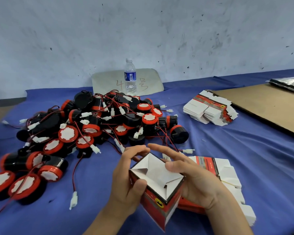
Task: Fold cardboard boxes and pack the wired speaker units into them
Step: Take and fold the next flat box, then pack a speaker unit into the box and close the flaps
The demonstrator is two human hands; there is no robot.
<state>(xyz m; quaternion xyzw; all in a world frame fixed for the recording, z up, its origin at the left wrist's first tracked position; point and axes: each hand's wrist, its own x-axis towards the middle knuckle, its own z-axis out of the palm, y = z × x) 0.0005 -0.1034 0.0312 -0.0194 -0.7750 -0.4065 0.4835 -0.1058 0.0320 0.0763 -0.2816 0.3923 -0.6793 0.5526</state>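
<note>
A blue cloth-covered table (244, 150) is set against a scuffed white wall (143, 31). At the near edge, a red carton (159, 199) is held off the cloth with its white end flaps turned up and folded inward. It is gripped on one side by the left hand (126, 180), fingers curled round the wall. The other side is cupped by the right hand (199, 180), whose thumb is pressed on the flaps and whose index finger is stretched over the far corner. Whether the flaps are fully locked cannot be made out.

This end appears nearly closed, and no speaker seems to be packed yet. Flat cartons (227, 175) lie just beside the right hand, with a second stack (210, 111) farther off. A large heap of wired speaker units (92, 126) remains unpacked, so most of the work is judged to lie ahead. A water bottle (130, 77) stands behind the heap.
</note>
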